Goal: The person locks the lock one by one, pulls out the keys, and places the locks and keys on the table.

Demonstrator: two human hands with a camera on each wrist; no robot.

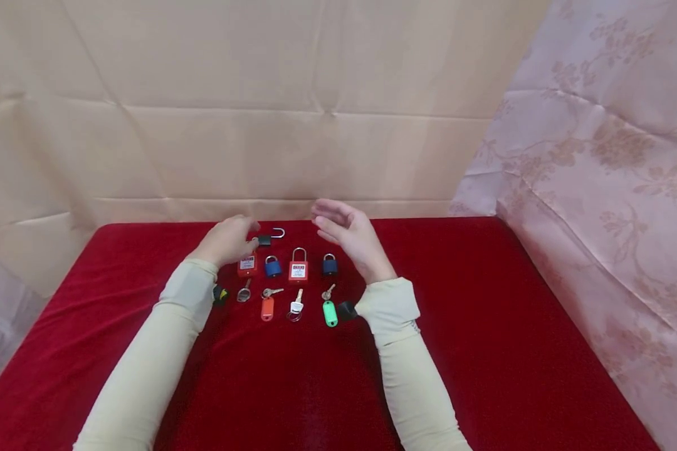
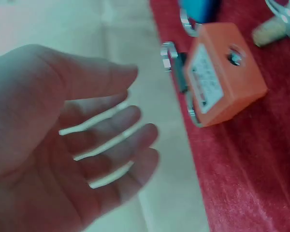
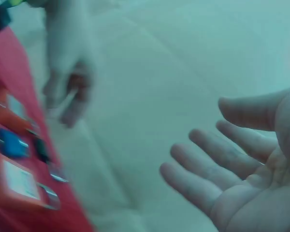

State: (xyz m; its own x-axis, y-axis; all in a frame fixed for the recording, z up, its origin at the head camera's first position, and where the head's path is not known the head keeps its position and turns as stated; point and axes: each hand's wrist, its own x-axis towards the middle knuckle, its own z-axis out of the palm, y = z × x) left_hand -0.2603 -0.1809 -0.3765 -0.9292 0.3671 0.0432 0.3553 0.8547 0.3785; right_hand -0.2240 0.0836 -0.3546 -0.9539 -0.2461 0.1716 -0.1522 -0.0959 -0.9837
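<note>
My left hand (image 1: 225, 240) hovers at the back left, fingers loosely bent with nothing in them; the left wrist view shows its fingers spread slightly apart. It partly covers a red padlock (image 1: 247, 265) and is close to a dark padlock (image 1: 265, 240) whose shackle is swung open. My right hand (image 1: 356, 238) is raised palm inward, also holding nothing, beyond a dark blue padlock (image 1: 330, 265). Between the hands stand a blue padlock (image 1: 272, 267) and a second red padlock (image 1: 298, 272) with a tall shackle and white label.
In front of the padlocks lie a key (image 1: 244, 292), a key with an orange tag (image 1: 267, 309), a silver key on a ring (image 1: 296, 305) and a key with a green tag (image 1: 330, 314). Red cloth (image 1: 457, 351) covers the table. A beige curtain (image 1: 231, 150) hangs behind.
</note>
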